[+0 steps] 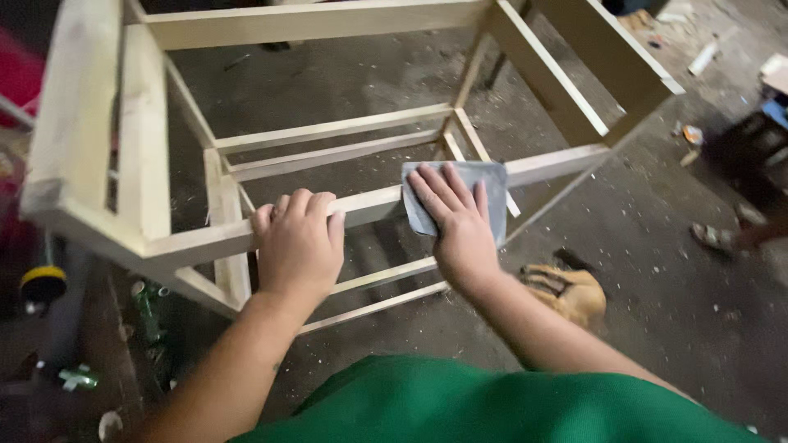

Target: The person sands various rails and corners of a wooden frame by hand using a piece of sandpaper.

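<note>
On the dusty grey concrete floor (657, 271) stands a large frame of pale, unfinished wooden rails (328, 135), open on all sides, its bars joined at right angles and its wood bare and light, with faint darker smudges on the thick left-hand member. The nearest rail (369, 207) runs across the middle of the view from lower left to upper right, and both hands rest on it. The left hand (298, 244) curls over this rail from above, its fingers wrapped on the far edge, clamped on the wood. Just beside it to the right, the right hand (455, 215) lies flat with fingers spread, pressing a grey rectangular sheet of sandpaper (486, 193) against the same rail; the sheet folds over the rail, and its lower part is covered by the palm. The 2 hands are near each other but apart.

The frame's top and left side are cut off by the picture's edge. The person's green shirt (492, 406) fills the bottom. A tan bundle (570, 291) on the floor behind the right forearm is hard to make out. At lower left, a green glass bottle (148, 316) and a yellow-and-black round object (43, 283) sit in deep shadow. At far right, a sandalled foot (716, 236) of another person shows, blurred.
</note>
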